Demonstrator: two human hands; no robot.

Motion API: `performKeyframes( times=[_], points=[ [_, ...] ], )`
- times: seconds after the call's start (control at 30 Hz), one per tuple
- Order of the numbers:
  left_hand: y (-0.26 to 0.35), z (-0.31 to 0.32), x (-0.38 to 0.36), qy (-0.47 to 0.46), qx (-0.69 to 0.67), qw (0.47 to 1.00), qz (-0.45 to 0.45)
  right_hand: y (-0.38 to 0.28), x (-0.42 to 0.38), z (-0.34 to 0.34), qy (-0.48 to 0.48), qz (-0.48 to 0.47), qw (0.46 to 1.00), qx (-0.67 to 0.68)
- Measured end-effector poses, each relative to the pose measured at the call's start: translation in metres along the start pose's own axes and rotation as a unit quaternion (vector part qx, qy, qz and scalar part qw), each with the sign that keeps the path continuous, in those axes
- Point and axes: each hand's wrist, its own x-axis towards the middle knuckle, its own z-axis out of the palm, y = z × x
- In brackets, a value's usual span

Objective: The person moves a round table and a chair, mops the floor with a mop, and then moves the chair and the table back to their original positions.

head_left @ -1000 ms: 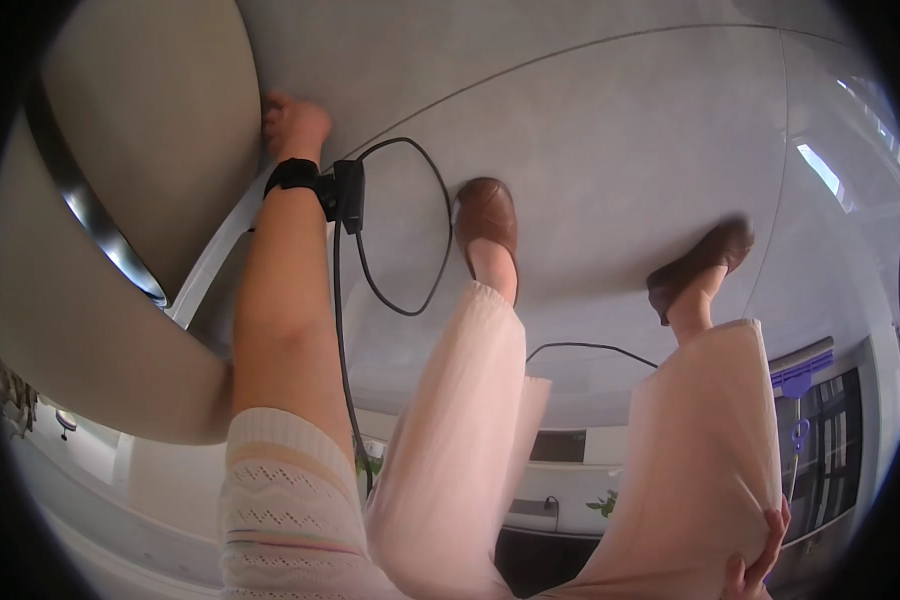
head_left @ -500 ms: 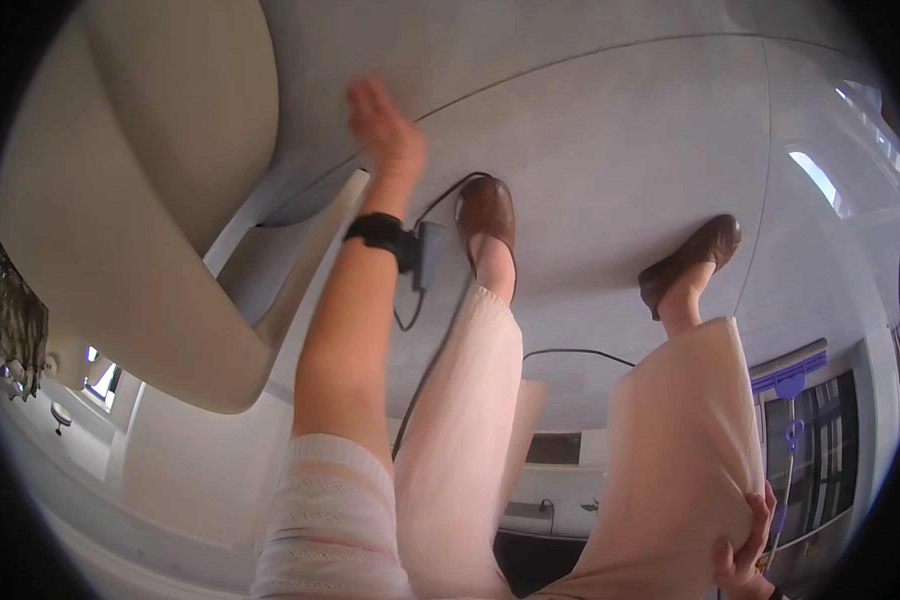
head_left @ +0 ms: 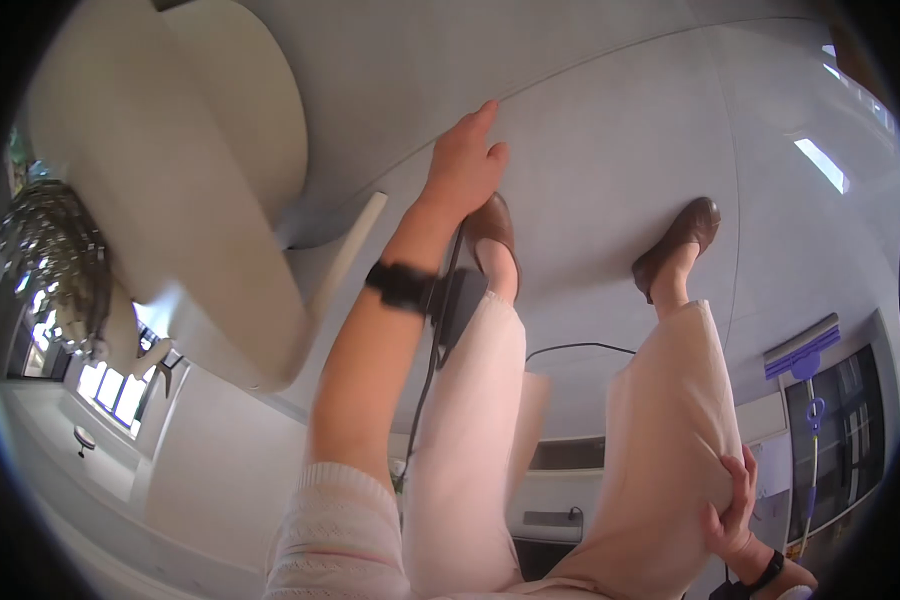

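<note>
My left hand [head_left: 467, 165] hangs in the air above the floor, just beyond one brown shoe [head_left: 491, 222], with nothing visible in it. The thumb stands apart from the stretched fingers. Strapped to that wrist is a black band [head_left: 402, 286], and a dark box [head_left: 457, 308] with a cable sits beside it. Low on the right, my right hand [head_left: 735, 510] rests against the light trouser leg [head_left: 660, 430], thumb and fingers apart. A black band [head_left: 768, 570] circles this wrist too.
Grey floor [head_left: 590, 130] lies under both feet. A large beige chair [head_left: 180, 170] stands at the left, near a shiny dark leafy object [head_left: 60, 265]. At the right, a purple mop [head_left: 805, 360] leans by a dark glass panel [head_left: 840, 430]. A black cable [head_left: 580, 346] runs behind the legs.
My left hand has moved right and slightly down, nearer the shoe. The view has shifted, showing more of the window and leafy object at the left. My right hand stays on the trouser leg.
</note>
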Motion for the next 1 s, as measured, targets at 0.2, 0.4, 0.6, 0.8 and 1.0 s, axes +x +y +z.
performKeyframes(
  times=[0.2, 0.4, 0.6, 0.8, 1.0],
  points=[
    [0.114, -0.139, -0.077, 0.153, 0.051, 0.984, 0.07, 0.02, -0.005, 0.017, 0.012, -0.061, 0.998, 0.015],
    [0.117, -0.238, -0.051, 0.258, 0.212, 0.918, 0.213, -0.006, -0.005, 0.026, 0.029, -0.016, 0.999, 0.035],
    [0.103, -0.266, 0.002, 0.254, 0.357, 0.844, 0.31, -0.01, 0.002, 0.029, 0.036, -0.007, 0.999, 0.017],
    [0.096, -0.271, 0.006, 0.236, 0.353, 0.854, 0.302, -0.005, 0.065, 0.029, -0.059, 0.083, 0.995, 0.014],
    [0.099, -0.274, 0.003, 0.242, 0.402, 0.842, 0.265, -0.037, 0.115, 0.054, -0.132, -0.002, 0.99, -0.045]
  ],
)
